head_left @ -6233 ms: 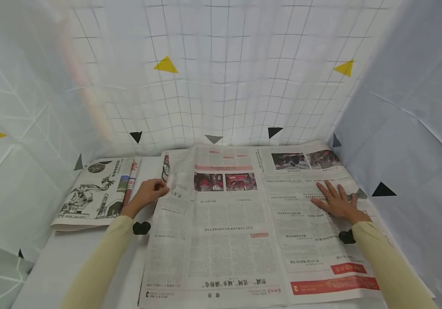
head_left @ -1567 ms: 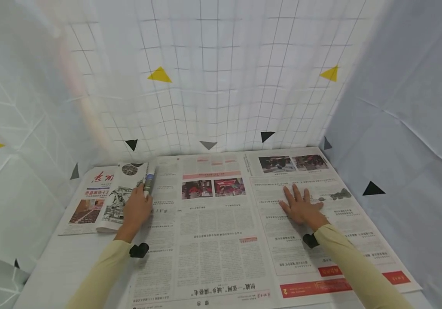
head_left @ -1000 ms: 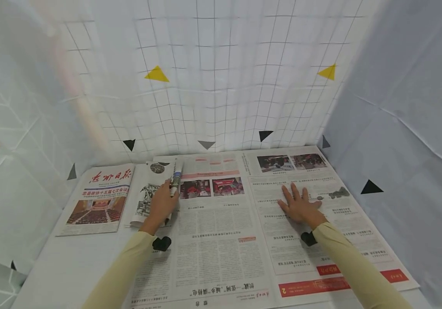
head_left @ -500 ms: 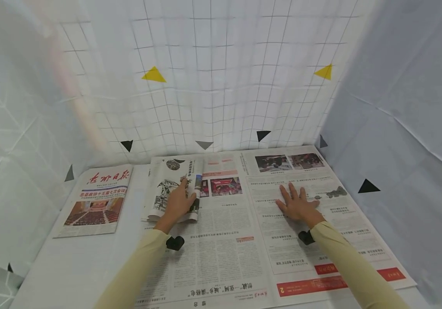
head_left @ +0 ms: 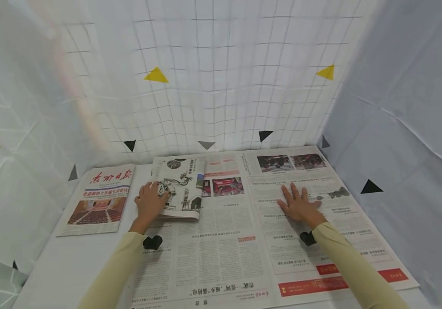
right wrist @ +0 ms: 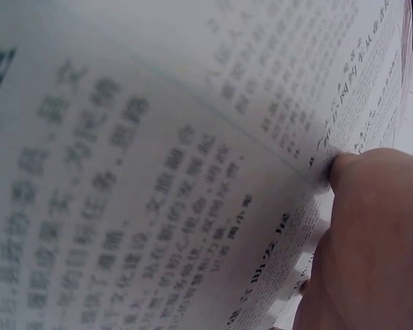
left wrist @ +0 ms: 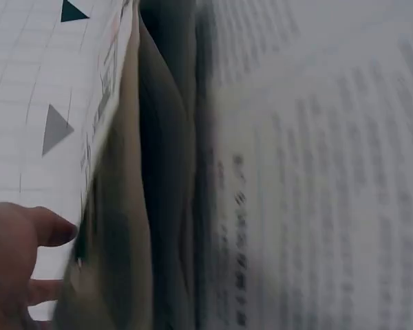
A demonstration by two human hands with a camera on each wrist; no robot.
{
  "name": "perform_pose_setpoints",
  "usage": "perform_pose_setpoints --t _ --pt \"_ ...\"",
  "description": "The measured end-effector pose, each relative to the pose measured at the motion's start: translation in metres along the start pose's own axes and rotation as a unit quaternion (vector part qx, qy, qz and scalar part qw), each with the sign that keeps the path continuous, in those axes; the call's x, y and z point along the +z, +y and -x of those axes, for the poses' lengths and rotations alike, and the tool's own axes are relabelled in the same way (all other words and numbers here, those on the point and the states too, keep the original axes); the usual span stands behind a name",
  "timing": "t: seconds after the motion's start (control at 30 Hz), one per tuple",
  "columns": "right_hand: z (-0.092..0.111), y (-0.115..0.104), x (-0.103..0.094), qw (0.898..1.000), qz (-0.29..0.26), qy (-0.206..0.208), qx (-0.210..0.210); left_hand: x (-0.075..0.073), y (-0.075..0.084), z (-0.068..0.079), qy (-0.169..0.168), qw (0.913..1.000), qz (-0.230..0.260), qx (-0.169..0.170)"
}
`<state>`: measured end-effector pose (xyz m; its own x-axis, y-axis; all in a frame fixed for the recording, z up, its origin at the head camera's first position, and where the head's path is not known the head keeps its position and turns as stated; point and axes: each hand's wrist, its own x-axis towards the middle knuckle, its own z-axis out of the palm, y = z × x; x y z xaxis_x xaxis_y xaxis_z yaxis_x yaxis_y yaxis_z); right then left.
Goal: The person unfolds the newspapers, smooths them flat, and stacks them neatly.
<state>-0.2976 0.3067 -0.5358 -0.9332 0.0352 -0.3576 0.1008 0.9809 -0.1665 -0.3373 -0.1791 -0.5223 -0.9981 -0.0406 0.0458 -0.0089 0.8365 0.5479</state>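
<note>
In the head view, a large newspaper sheet [head_left: 221, 240] lies spread on the white table. A folded newspaper [head_left: 182, 184] with a black line drawing rests on its left part. My left hand [head_left: 150, 201] is at the folded newspaper's left edge, fingers spread and slightly bent, thumb over the printed side. In the left wrist view, the folded paper's layers gape a little, with my left fingers [left wrist: 51, 227] beside them. My right hand [head_left: 300, 208] rests flat on the sheet's right half, fingers spread. Close print fills the right wrist view beside that hand.
Another folded newspaper [head_left: 99, 199], with a red masthead and a hall photo, lies on the white table [head_left: 74, 266] at the left. White gridded sheeting [head_left: 221, 94] rises behind the table, and a pale wall [head_left: 406, 154] stands at the right.
The spread sheet's left part, earlier lifted and pinched, now lies flat. My left hand has slid the folded newspaper rightward onto it, then shifted to its left edge. The right hand stays flat.
</note>
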Motion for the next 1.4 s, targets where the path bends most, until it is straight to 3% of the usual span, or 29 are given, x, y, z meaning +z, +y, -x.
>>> perform_pose_setpoints --t 0.13,0.3,0.6,0.97,1.13,1.3,1.4 --pt "0.001 0.001 -0.001 1.000 0.003 -0.001 0.004 -0.003 -0.008 0.004 -0.022 0.9995 0.022 -0.009" --pt "0.000 0.000 -0.001 1.000 0.002 -0.001 0.001 0.008 -0.010 0.004 -0.015 0.9993 0.031 0.011" --pt "-0.003 0.006 0.001 1.000 -0.017 -0.004 -0.024 0.027 0.005 0.008 -0.031 0.9967 0.073 0.017" --pt "0.000 -0.005 -0.010 1.000 0.015 -0.006 -0.020 0.031 0.010 0.007 -0.027 0.9900 0.137 0.020" --pt "-0.005 -0.029 -0.015 0.995 0.032 0.060 -0.067 0.035 0.013 0.009 -0.023 0.9900 0.138 0.013" --pt "-0.016 -0.068 -0.005 0.973 0.050 0.158 -0.162 0.041 0.016 0.010 -0.015 0.9898 0.142 0.010" --pt "-0.019 -0.094 -0.003 0.960 0.044 0.177 -0.213 0.043 0.019 0.010 -0.007 0.9880 0.154 0.010"
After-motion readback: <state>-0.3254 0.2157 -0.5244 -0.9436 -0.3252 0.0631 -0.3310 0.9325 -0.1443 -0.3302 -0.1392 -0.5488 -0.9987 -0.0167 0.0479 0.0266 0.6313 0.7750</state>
